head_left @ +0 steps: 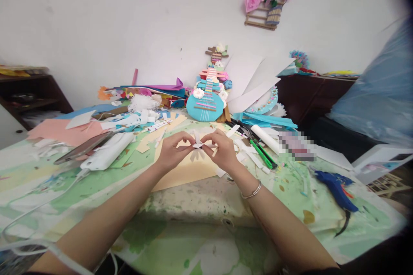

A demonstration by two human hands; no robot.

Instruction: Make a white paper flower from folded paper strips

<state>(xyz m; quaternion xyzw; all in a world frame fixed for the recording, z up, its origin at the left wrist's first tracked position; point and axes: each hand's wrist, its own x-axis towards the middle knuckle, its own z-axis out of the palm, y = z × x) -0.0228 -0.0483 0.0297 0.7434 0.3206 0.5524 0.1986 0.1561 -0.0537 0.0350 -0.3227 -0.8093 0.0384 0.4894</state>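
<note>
Between my two hands, a small folded piece of white paper (198, 142) is pinched above a sheet of tan card (183, 176). My left hand (176, 149) grips its left side with thumb and forefinger. On the other side, my right hand (221, 148) pinches it the same way; a bracelet circles that wrist. Both hands are closed and almost meet at the paper. Behind them stands a blue paper guitar (206, 107) with strings and paper flowers. To the right of my right hand lies a green utility knife (263, 154).
A blue glue gun (337, 187) lies at the right. A white power strip (108, 151) and a dark flat device (82, 148) sit at the left, with a cable running down. Paper scraps (146, 116), pink card (64, 131) and a white roll (265, 139) crowd the table.
</note>
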